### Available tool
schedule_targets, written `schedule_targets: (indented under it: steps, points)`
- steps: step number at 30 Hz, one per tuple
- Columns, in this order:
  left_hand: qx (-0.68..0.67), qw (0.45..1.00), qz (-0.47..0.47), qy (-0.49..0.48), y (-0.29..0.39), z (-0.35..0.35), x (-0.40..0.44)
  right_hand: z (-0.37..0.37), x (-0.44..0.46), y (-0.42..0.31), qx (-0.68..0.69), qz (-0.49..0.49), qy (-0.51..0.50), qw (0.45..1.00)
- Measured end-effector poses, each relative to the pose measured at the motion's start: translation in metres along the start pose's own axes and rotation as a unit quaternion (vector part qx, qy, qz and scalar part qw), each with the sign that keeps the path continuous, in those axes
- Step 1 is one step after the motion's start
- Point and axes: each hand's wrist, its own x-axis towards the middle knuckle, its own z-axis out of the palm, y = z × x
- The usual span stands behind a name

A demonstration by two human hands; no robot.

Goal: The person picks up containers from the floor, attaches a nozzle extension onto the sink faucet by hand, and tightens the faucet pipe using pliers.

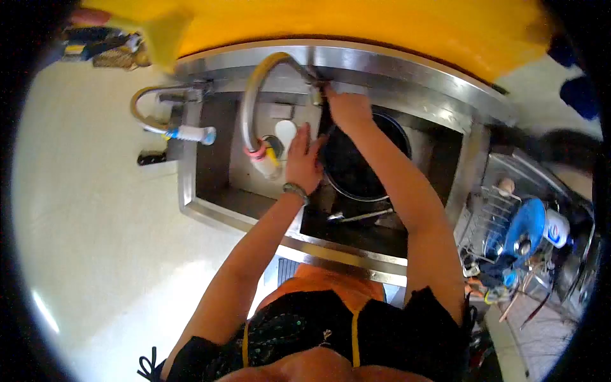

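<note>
A round black pan point(356, 162) lies in the right basin of a steel double sink point(191, 188). My left hand point(304, 162) is over the divider at the pan's left edge, its fingers extended and apart; whether it touches the pan is unclear. Reaching across the pan, my right hand point(350, 109) has its fingertips closed at the base of the curved faucet point(247, 105), apparently on its handle. The faucet's pink-collared spout end point(266, 165) hangs over the left basin. White oval item point(286, 132) lies below the spout, beside the drain.
A metal utensil point(363, 216) lies at the front of the right basin. Left of the sink are a second faucet point(143, 118) and a black-handled knife point(151, 158). On the right stand a wire dish rack point(493, 219) and a blue lid point(527, 228). A yellow wall point(382, 25) rises behind.
</note>
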Motion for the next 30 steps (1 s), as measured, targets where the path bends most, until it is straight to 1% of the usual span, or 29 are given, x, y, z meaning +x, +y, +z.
schedule_targets:
  steps: [1,4,7,9,10,13,16,19,22,25,27,29,30]
  points:
    - [-0.001,1.000,-0.003,0.000,0.001,0.000,0.001,-0.004,0.000,-0.001,-0.019,-0.001,0.002,1.000]
    - [0.007,1.000,-0.002,0.016,-0.001,0.002,0.002,-0.018,-0.004,-0.005,-0.004,0.014,-0.031,0.999]
    - [0.004,1.000,-0.003,0.018,0.002,0.000,0.002,-0.019,-0.006,-0.008,-0.021,0.017,0.030,0.999]
    - [-0.004,1.000,-0.010,0.008,0.003,-0.004,0.001,-0.019,-0.005,-0.010,-0.004,0.032,-0.012,0.999]
    - [-0.011,1.000,0.003,0.019,0.000,-0.002,0.002,-0.019,-0.005,-0.010,0.003,0.040,-0.033,0.999]
    - [-0.017,1.000,-0.004,0.019,0.002,-0.005,0.000,-0.015,-0.003,-0.008,0.007,0.045,-0.055,0.997]
    - [-0.015,1.000,-0.006,0.015,0.001,-0.003,0.000,-0.011,-0.003,-0.006,-0.021,0.023,-0.032,0.999]
    - [0.003,1.000,-0.018,0.006,0.004,-0.004,0.001,-0.006,-0.002,-0.005,-0.033,0.038,-0.045,0.998]
    - [-0.020,1.000,-0.016,0.015,0.001,-0.002,-0.001,-0.014,-0.007,-0.008,-0.019,0.038,-0.045,0.998]
    - [-0.024,0.999,-0.029,-0.004,0.002,-0.004,-0.002,-0.010,-0.007,-0.006,-0.010,0.052,-0.053,0.997]
    - [-0.033,0.999,-0.029,-0.006,0.003,-0.005,-0.002,0.004,-0.008,-0.001,-0.044,0.028,0.016,0.998]
    - [-0.031,0.999,-0.030,-0.008,0.001,-0.004,-0.002,0.015,-0.006,0.002,-0.052,0.024,0.036,0.998]
    - [-0.025,0.999,-0.030,-0.009,0.000,-0.002,-0.002,0.012,-0.004,0.000,-0.043,0.032,0.021,0.998]
